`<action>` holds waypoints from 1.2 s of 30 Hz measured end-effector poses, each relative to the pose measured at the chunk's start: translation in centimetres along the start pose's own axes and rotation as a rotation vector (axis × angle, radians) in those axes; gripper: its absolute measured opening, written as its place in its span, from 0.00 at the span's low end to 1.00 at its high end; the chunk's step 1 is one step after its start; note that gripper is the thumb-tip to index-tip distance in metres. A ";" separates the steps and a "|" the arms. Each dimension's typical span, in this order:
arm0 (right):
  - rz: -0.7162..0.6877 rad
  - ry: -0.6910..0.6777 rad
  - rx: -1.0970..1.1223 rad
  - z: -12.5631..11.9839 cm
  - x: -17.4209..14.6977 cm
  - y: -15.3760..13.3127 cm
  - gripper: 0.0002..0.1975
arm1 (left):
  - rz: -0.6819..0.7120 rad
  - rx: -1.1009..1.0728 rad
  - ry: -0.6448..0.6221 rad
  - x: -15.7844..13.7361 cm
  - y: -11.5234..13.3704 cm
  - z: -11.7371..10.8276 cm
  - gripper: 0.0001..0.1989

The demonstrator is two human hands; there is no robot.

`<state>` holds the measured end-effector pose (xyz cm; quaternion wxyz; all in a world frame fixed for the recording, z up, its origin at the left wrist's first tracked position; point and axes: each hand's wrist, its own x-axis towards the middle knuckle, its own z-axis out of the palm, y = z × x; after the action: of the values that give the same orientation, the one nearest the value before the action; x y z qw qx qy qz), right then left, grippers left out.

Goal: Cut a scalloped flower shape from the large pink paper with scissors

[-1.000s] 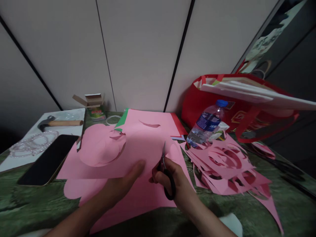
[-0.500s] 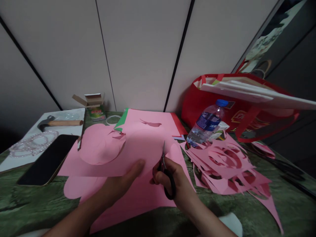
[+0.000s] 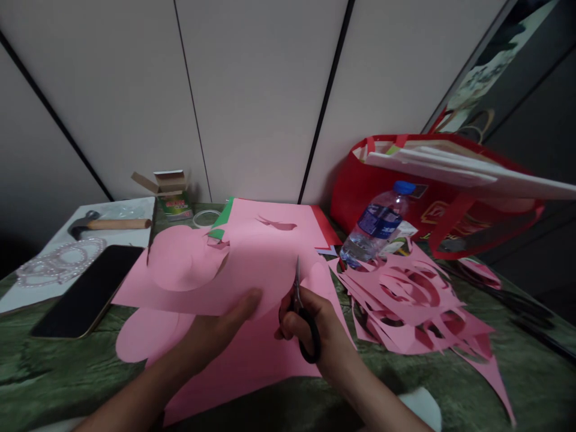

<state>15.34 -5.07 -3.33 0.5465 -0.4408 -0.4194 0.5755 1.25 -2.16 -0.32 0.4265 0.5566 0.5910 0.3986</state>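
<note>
Pinched between thumb and fingers, a sheet of pink paper [image 3: 258, 270] is held up by my left hand [image 3: 234, 318]; the fingers are hidden beneath it. The sheet has a few cut-out openings near its far and left parts. My right hand [image 3: 303, 324] is closed round the black handles of a pair of scissors [image 3: 308, 336], whose blades point away at the sheet's right edge. Under the raised sheet lies more pink paper [image 3: 252, 360], with a rounded pink cut-out [image 3: 144, 336] left of it.
Pink paper scraps [image 3: 405, 300] pile up at right, beside a water bottle [image 3: 378, 222] and a red bag [image 3: 360, 186]. At left lie a phone [image 3: 90, 291], a hammer [image 3: 117, 224] and clear bead strings [image 3: 58, 261]. A small open box [image 3: 175, 201] stands near the wall.
The pink sheet's left side has tipped and shifted slightly to the right and up with my left hand. The scissors have stayed in nearly the same place.
</note>
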 end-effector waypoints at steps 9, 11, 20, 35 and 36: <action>0.008 0.005 0.008 0.2 0.1 0.0 0.06 | 0.018 -0.032 0.032 0.4 -0.3 -0.1 0.11; 0.012 0.011 -0.009 0.2 0.1 -0.1 0.05 | 0.018 -0.033 0.032 0.3 -0.2 -0.1 0.11; 0.022 0.013 -0.003 -0.1 0.0 0.5 0.06 | 0.047 -0.059 -0.070 0.8 -0.2 -0.7 0.10; 0.040 0.045 0.035 0.6 -0.1 0.5 0.08 | 0.148 -0.111 -0.087 1.6 -2.4 -0.4 0.10; 0.027 0.036 0.036 0.6 -0.2 0.6 0.08 | 0.160 -0.087 -0.126 1.5 -2.2 -0.4 0.10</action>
<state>14.62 -5.29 -3.72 0.5541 -0.4469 -0.3932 0.5820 0.12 -0.85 -2.33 0.4534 0.6068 0.4989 0.4211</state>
